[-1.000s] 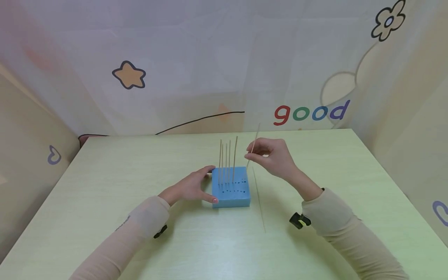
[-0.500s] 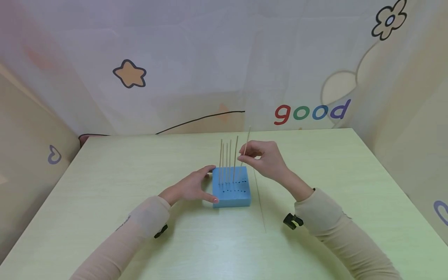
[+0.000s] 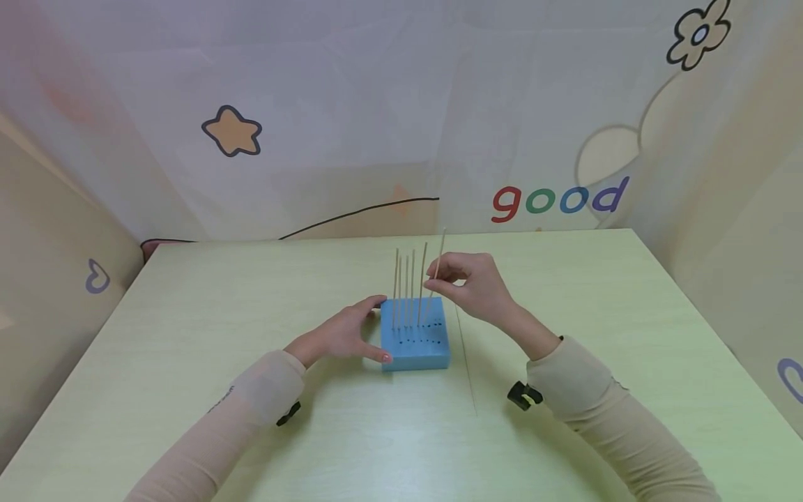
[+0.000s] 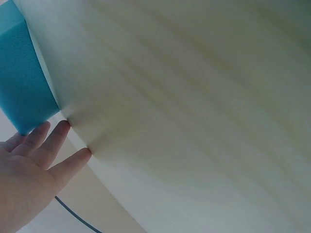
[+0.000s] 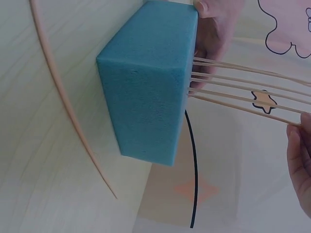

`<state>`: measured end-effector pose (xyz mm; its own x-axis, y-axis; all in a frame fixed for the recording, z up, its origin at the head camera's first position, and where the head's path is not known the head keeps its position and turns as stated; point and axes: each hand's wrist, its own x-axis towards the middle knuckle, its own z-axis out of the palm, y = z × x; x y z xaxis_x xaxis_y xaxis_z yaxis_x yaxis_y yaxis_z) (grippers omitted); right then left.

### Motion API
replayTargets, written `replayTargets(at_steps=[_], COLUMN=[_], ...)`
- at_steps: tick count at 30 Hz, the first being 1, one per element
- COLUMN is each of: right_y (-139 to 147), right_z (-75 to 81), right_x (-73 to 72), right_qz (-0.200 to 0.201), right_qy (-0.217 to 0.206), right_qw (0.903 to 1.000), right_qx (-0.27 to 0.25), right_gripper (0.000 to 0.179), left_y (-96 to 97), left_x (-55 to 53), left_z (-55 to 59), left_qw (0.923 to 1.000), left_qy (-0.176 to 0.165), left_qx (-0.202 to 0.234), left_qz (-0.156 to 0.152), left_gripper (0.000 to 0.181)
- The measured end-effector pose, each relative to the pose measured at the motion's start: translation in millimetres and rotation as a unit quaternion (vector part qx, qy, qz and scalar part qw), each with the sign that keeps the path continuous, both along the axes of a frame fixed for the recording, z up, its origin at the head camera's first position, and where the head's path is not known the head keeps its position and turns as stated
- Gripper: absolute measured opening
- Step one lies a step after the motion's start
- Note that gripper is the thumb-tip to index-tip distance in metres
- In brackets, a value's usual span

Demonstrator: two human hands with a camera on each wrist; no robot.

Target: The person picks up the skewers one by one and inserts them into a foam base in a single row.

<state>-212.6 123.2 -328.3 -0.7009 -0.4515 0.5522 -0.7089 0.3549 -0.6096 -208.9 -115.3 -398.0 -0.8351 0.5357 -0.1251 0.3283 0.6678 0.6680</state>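
Note:
A blue foam block (image 3: 415, 361) with rows of small holes lies on the table. My left hand (image 3: 341, 335) holds its left side, thumb at the front corner and fingers round the back; in the left wrist view those fingers (image 4: 48, 145) are spread, some of them against the foam. Several thin bamboo skewers (image 3: 395, 289) stand upright in the back row of holes. My right hand (image 3: 473, 284) pinches another skewer (image 3: 442, 244) between thumb and fingers, leaning slightly right. Its lower end meets the block's top, just right of the standing ones, as the right wrist view also shows.
One more skewer (image 3: 466, 359) lies on the pale wooden table (image 3: 314, 446), to the right of the block. Behind the table hangs a printed cloth backdrop (image 3: 351, 104), with further cloth at both sides.
My right hand has moved left, bringing its skewer from beyond the block's right edge to over the back row of holes. The left hand and block have stayed put.

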Motion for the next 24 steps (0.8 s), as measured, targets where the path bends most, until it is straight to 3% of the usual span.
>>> replayTargets(at_steps=[9, 19, 24], right_y=[-2.8, -2.8, 3.4], right_z=[-3.1, -3.0, -3.8], right_x=[-3.1, -6.0, -5.7], right_qz=[0.033, 0.041, 0.030], right_qy=[0.020, 0.023, 0.004], right_qw=[0.9989, 0.9980, 0.9966], right_qx=[0.026, 0.041, 0.076], right_gripper=[0.010, 0.014, 0.021], left_y=[-0.4, -1.1, -0.5], left_x=[-0.6, -0.6, 0.1], left_z=[1.3, 1.3, 1.1], left_qw=[1.0000, 1.0000, 1.0000], left_qy=[0.004, 0.002, 0.001], left_qx=[-0.004, -0.008, -0.003], left_qz=[-0.002, 0.000, -0.001], left_gripper=[0.103, 0.104, 0.103])
